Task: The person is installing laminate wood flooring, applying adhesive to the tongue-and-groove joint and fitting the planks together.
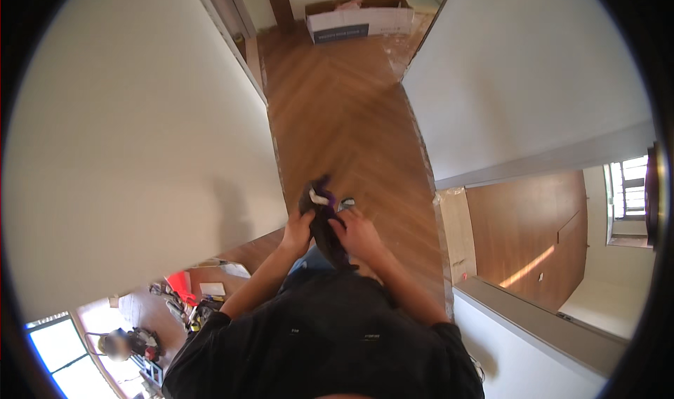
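Note:
A dark, limp, cloth-like bundle (326, 232) hangs in front of my body, with a white strip and a bit of purple at its far end. Its exact kind does not show. My left hand (298, 232) is closed on its left edge, thumb on top. From the other side my right hand (359, 236) grips it, fingers bent against the dark material. The tip of a shoe (346, 204) shows on the floor just beyond the bundle.
I am in a narrow passage with a wood-patterned floor (337, 111) between a left wall (154, 125) and a right wall (526, 76). An open cardboard box (359, 24) stands at the far end. Lower left, a person (126, 344) is near tools and a red item (181, 287).

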`<state>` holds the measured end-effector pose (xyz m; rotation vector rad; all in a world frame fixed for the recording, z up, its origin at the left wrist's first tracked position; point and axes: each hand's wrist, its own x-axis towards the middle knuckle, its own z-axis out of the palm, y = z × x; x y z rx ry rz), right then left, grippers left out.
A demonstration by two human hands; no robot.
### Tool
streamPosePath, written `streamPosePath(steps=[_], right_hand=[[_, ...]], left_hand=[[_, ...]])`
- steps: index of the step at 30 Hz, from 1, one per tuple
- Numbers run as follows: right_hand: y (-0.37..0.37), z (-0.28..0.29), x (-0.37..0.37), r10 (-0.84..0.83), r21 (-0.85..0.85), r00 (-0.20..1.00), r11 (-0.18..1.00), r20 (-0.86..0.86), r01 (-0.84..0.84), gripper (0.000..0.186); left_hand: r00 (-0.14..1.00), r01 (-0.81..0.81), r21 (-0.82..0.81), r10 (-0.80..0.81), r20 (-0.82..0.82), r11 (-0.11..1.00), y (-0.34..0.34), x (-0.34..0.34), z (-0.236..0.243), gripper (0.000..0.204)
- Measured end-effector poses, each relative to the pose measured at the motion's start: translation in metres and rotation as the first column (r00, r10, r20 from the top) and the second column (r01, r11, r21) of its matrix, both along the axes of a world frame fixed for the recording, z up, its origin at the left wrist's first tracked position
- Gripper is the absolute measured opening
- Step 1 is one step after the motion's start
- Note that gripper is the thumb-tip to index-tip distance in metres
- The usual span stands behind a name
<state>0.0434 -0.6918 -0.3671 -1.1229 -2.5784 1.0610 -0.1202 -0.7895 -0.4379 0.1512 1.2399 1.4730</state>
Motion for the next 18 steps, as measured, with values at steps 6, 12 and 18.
streamPosePath(steps=[6,12,18], right_hand=[[0.198,-0.002,0.020,-0.211,-0.271,0.952,0.951,-0.221,0.149,0.025],[0.414,-0.044,0.032,-0.439,-0.160,0.885,0.895,-0.153,0.416,0.030],[0.590,-0.104,0.029,-0.478,-0.286,0.872,0.826,0.103,0.486,0.034]], left_hand=[[0.896,-0.098,-0.027,0.100,0.433,0.995,0.203,-0.044,0.053,0.037],[0.866,-0.084,-0.009,0.068,-0.496,0.996,0.387,-0.168,0.073,0.068],[0.819,-0.450,-0.037,0.396,-0.416,0.892,0.468,-0.295,0.062,0.051]])
